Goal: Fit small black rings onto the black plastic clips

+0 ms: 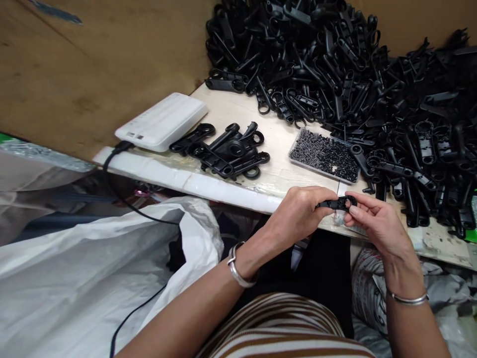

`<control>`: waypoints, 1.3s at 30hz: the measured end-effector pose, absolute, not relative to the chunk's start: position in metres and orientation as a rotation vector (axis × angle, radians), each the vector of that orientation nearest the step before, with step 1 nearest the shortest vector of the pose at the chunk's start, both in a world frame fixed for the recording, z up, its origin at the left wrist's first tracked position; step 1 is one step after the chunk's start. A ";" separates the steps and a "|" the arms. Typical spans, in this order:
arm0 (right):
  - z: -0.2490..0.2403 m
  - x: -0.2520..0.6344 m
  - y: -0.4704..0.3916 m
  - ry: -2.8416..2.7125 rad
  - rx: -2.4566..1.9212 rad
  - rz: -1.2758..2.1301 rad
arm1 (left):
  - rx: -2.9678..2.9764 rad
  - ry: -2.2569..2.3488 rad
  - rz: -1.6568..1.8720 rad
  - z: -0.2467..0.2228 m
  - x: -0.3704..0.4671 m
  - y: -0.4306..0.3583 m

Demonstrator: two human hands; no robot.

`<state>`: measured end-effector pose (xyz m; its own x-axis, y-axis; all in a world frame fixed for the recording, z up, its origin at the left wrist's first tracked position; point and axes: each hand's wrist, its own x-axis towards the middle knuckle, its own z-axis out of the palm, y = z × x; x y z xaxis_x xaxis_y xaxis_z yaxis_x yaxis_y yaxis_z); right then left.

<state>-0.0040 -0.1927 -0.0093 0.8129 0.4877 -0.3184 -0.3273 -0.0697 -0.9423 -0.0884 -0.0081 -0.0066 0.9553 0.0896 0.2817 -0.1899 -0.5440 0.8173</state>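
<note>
Striped shirt [283, 323], black parts [320, 64] on tabletop [233, 108], brown partition [112, 59]

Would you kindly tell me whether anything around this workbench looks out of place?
Nothing looks clearly damaged. Slightly odd is the black cable: plugged into the white box near the table's edge, it hangs loosely beside the white sack, where it might snag.

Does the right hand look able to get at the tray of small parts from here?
Probably yes: the tray lies close to the right hand, its top uncovered, though that hand is busy with the black part.
</note>
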 end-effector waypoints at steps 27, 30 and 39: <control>0.009 0.071 -0.108 -1.221 -2.806 -0.025 | 3.021 0.080 0.082 0.023 -0.016 0.051; 0.006 0.075 -0.101 -1.273 -2.914 0.039 | 3.027 0.020 0.009 0.021 -0.006 0.050; 0.006 0.075 -0.113 -1.226 -2.791 0.064 | 3.074 -0.113 -0.063 0.017 -0.007 0.052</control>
